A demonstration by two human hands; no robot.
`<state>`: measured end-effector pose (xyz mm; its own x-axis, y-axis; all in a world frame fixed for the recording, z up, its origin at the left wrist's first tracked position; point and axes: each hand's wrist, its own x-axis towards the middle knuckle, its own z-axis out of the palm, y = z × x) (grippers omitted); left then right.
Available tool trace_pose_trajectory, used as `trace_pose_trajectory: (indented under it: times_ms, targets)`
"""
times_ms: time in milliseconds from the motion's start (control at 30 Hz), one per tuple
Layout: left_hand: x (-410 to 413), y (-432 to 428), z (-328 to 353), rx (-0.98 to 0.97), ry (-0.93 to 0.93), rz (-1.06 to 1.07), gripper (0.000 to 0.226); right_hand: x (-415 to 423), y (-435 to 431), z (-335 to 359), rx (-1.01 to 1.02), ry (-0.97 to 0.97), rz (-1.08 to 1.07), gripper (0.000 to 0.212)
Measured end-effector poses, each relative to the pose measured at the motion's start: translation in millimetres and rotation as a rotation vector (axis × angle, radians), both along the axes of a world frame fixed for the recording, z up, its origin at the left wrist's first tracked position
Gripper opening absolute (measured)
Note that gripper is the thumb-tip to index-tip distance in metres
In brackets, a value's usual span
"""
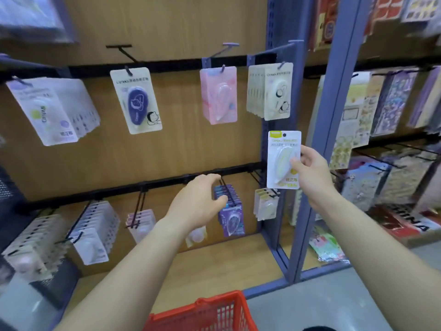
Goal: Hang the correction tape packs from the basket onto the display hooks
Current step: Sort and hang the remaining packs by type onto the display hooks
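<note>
Head view, right hand point(313, 172) pinching yellow pack point(282, 151) at right edge, left hand point(200, 199) curled round lower hook point(227, 191)

A wood-grain back panel point(167, 151) fills the bay in front of me, crossed by two black rails, an upper rail point(179, 64) and a lower rail point(119, 189) that slopes down to the left. The base shelf point(214, 263) has the same wood finish. A blue-grey steel post point(286, 25) closes the bay on the right, and a second post point(338, 91) stands just beside it. Past them, the next bay is packed with patterned sheets point(386, 103). Black mesh point(7, 187) edges the far left. The floor point(334, 306) is plain grey. The light falls evenly and softly.
</note>
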<state>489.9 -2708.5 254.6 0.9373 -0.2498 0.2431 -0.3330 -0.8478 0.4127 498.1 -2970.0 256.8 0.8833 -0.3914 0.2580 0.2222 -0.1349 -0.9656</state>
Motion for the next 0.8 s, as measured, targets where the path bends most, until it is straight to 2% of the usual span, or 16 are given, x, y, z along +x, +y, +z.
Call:
trace_pose_trajectory:
  times_ms: [133, 433, 567, 800]
  targets:
    - [2.5, -12.4, -50.5, 0.085, 0.081, -0.015, 0.062, -0.7, -10.5, -56.9, 0.034, 0.114, -0.013, 0.03]
    - [17.6, -42.4, -122.6, 0.171, 0.208, -0.085, 0.058, 9.1, -23.6, -162.5, 0.024, 0.395, 0.164, 0.03]
    - [33.9, -55.3, -143.1, 0.175, 0.212, -0.097, 0.065, 28.9, -24.3, -182.3, 0.098, 0.391, 0.097, 0.029]
    - [53.0, -60.6, -165.3, 0.152, 0.195, -0.095, 0.064, 48.9, -28.5, -207.8, 0.134, 0.299, 0.052, 0.03]
